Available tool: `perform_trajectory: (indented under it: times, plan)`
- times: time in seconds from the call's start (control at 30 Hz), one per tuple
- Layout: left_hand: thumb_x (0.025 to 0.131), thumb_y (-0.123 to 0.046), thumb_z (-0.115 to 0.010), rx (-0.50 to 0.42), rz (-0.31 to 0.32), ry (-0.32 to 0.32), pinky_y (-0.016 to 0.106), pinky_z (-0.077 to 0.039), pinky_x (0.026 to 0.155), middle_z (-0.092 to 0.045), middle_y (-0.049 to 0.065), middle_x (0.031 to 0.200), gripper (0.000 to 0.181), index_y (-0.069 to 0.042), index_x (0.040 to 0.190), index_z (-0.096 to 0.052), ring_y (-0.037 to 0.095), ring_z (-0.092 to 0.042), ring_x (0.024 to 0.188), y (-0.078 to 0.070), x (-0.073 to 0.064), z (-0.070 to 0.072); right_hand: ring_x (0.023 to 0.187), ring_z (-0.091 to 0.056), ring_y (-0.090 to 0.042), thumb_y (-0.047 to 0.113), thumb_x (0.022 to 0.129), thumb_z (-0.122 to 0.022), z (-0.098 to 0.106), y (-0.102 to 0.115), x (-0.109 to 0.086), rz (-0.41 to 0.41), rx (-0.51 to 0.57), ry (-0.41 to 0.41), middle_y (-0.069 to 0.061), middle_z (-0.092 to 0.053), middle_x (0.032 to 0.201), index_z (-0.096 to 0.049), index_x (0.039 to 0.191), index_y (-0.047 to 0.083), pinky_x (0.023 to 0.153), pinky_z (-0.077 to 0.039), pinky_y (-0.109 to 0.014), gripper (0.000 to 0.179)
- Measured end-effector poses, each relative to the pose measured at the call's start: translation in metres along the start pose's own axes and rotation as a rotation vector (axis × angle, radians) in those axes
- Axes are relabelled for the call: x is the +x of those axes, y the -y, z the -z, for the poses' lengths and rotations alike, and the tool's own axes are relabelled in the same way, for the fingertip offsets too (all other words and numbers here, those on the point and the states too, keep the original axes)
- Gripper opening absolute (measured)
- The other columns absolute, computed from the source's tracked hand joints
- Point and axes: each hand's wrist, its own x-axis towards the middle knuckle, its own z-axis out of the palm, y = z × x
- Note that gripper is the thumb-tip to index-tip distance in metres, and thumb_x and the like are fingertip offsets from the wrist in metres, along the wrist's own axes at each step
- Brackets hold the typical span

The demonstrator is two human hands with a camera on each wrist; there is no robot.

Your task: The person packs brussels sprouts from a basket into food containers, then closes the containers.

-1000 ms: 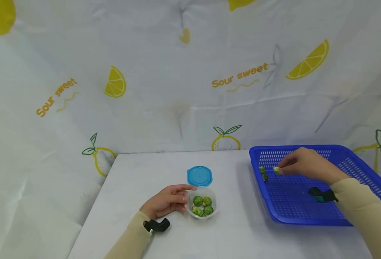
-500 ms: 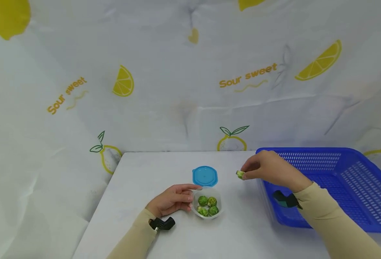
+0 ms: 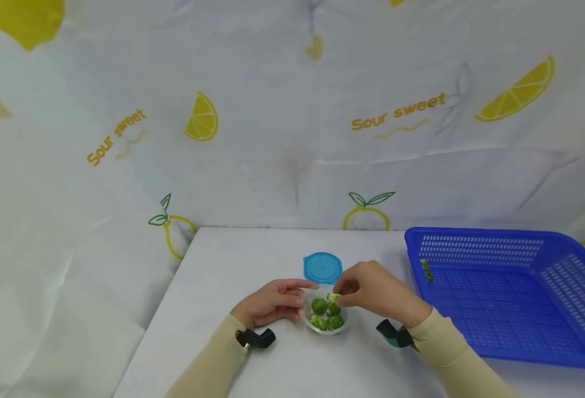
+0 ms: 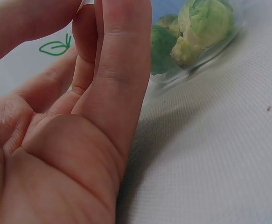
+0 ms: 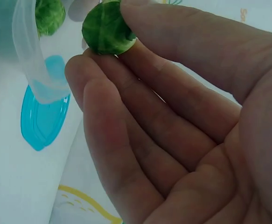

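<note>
A small clear plastic container [image 3: 326, 332] with several Brussels sprouts [image 3: 318, 305] in it stands on the white table. My left hand [image 3: 275, 301] holds its left side, the index finger stretched along the far rim and the thumb at the near side. Over the container's right part, my right hand [image 3: 372, 292] pinches another Brussels sprout [image 5: 107, 30] between thumb and fingertips, its pale cut end showing in the head view. The left wrist view shows sprouts [image 4: 205, 23] through the container wall, just past the fingers.
Just behind the container lies a blue lid [image 3: 322, 267]. A large blue perforated basket [image 3: 481, 231] stands at the right, with a few sprouts [image 3: 426, 271] at its left inner wall. A lemon-printed white sheet [image 3: 272, 121] hangs behind the table.
My right hand has carried the pinched Brussels sprout left, out of the basket and over the container. The left hand has stayed at the container. The head view has shifted slightly.
</note>
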Motion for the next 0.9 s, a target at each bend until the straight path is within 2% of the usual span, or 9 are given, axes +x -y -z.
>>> perform_trajectory:
  times: [0.2,0.4,0.67,0.9]
  plan:
    - [0.105,-0.008,-0.067,-0.013,-0.004,0.031,0.026,-0.067,0.082,-0.067,-0.002,0.096,0.060,-0.003,0.161,-0.048,0.008,-0.074,0.082,0.001,0.000,0.000,0.081,-0.070,-0.005,0.015,0.089,-0.089,-0.019,0.000,-0.003,0.014,0.029,0.020,0.009,-0.077,0.089,-0.084,0.098,0.016,0.071,-0.061,-0.022,0.011]
    - [0.102,-0.012,-0.071,-0.020,-0.003,0.015,0.024,-0.066,0.082,-0.066,-0.002,0.095,0.061,-0.005,0.160,-0.051,0.008,-0.074,0.081,0.001,0.000,0.000,0.079,-0.067,-0.004,0.014,0.088,-0.090,-0.032,-0.002,-0.003,0.027,0.042,0.039,0.011,-0.075,0.085,-0.083,0.095,0.016,0.069,-0.058,-0.022,0.010]
    - [0.103,-0.009,-0.070,-0.020,0.012,0.005,0.025,-0.067,0.082,-0.066,-0.002,0.094,0.060,-0.006,0.160,-0.051,0.009,-0.074,0.081,0.000,0.001,0.000,0.075,-0.064,-0.002,0.011,0.086,-0.091,-0.039,-0.005,0.001,0.056,0.028,0.050,0.012,-0.075,0.083,-0.083,0.091,0.016,0.066,-0.057,-0.021,0.010]
    - [0.104,-0.009,-0.069,-0.006,0.000,0.016,0.025,-0.066,0.082,-0.066,-0.003,0.095,0.061,-0.002,0.161,-0.048,0.008,-0.074,0.082,-0.001,0.000,0.000,0.075,-0.063,-0.003,0.011,0.085,-0.091,-0.040,-0.003,0.001,0.045,0.018,0.042,0.010,-0.075,0.083,-0.082,0.090,0.015,0.065,-0.056,-0.022,0.011]
